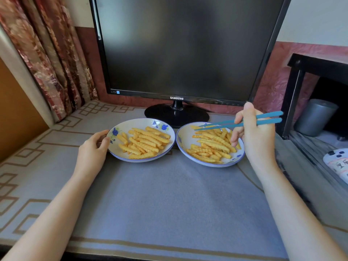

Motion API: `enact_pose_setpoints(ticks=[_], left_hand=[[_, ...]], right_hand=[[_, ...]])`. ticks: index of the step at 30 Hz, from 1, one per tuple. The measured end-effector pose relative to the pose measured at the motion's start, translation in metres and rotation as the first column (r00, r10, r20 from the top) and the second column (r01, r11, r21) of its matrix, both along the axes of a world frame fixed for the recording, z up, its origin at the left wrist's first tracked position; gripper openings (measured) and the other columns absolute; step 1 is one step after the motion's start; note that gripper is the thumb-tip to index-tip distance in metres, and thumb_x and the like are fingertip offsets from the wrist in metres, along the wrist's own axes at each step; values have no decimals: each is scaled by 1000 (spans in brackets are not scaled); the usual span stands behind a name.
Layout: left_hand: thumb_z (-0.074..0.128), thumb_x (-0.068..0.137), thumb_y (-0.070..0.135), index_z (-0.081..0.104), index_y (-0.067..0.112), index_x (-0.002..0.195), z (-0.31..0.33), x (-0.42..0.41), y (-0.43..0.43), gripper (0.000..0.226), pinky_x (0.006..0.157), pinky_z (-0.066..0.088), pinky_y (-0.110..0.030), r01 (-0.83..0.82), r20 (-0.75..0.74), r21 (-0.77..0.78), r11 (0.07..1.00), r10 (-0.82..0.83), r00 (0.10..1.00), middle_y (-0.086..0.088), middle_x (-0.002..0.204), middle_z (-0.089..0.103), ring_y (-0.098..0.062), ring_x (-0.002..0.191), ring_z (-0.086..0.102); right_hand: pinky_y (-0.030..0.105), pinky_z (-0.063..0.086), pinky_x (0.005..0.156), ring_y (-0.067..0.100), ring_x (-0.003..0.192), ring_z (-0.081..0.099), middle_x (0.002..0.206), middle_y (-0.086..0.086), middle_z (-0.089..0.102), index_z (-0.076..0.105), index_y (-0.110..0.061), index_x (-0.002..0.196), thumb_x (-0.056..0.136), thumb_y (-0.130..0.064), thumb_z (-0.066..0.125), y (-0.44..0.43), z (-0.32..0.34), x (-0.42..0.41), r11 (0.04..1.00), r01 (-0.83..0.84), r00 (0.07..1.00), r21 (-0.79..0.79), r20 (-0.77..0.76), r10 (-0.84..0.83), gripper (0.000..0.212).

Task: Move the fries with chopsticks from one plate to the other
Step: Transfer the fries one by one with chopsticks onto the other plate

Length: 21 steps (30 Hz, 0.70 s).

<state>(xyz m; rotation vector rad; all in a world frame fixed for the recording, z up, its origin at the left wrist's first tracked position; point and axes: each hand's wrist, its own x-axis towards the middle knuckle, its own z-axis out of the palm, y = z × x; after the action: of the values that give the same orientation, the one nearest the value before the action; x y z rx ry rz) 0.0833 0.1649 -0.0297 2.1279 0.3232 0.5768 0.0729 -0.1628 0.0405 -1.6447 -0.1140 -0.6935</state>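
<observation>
Two white plates with blue flower trim stand side by side on the cloth, each piled with crinkle-cut fries. My left hand (93, 149) grips the left rim of the left plate (143, 123), whose fries (144, 143) fill its middle. My right hand (254, 134) holds a pair of teal chopsticks (226, 124) over the right plate (185, 137). Their tips hover close together above the far left part of that plate's fries (211, 146), with nothing between them.
A dark Samsung monitor (180, 46) stands right behind the plates, its round base (160, 113) near their far rims. A curtain (47, 59) hangs at the left. A black shelf frame (295, 95) with a grey cup (314, 117) stands at the right. Grey cloth (169, 194) lies in front.
</observation>
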Motion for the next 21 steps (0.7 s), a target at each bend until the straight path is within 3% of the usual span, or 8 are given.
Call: enact_pose_setpoints(ticks=[4, 9, 15, 21], left_hand=[[45, 96, 17, 61, 16, 122, 0, 0, 0, 31, 83, 35, -25, 3, 1, -10, 1000, -3, 1000, -7, 116, 65, -14, 102, 53], [45, 96, 18, 61, 16, 122, -1, 0, 0, 31, 83, 35, -25, 1, 4, -14, 1000, -1, 1000, -6, 116, 65, -10, 98, 50], [45, 96, 18, 61, 16, 122, -2, 1, 1, 31, 83, 34, -24, 2, 5, -8, 1000, -2, 1000, -6, 117, 65, -11, 100, 52], [45, 95, 17, 61, 15, 121, -3, 2, 2, 30, 83, 34, -22, 9, 8, -17, 1000, -9, 1000, -5, 114, 65, -9, 97, 51]], right_hand=[[17, 30, 37, 21, 32, 44, 35, 3, 41, 47, -11, 67, 105, -27, 37, 13, 4, -8, 991, -26, 999, 132, 39, 21, 42], [25, 27, 40, 20, 33, 47, 38, 6, 42, 47, -11, 67, 104, -27, 36, 46, -1, -17, 972, -154, 988, 178, 25, 152, 42], [23, 28, 42, 18, 33, 47, 39, 11, 48, 49, -11, 67, 104, -27, 35, 77, -15, -26, 899, -421, 906, 123, 10, 423, 43], [18, 36, 45, 20, 36, 48, 42, 12, 50, 52, -10, 70, 102, -30, 36, 81, -25, -25, 865, -499, 866, 52, -20, 500, 42]])
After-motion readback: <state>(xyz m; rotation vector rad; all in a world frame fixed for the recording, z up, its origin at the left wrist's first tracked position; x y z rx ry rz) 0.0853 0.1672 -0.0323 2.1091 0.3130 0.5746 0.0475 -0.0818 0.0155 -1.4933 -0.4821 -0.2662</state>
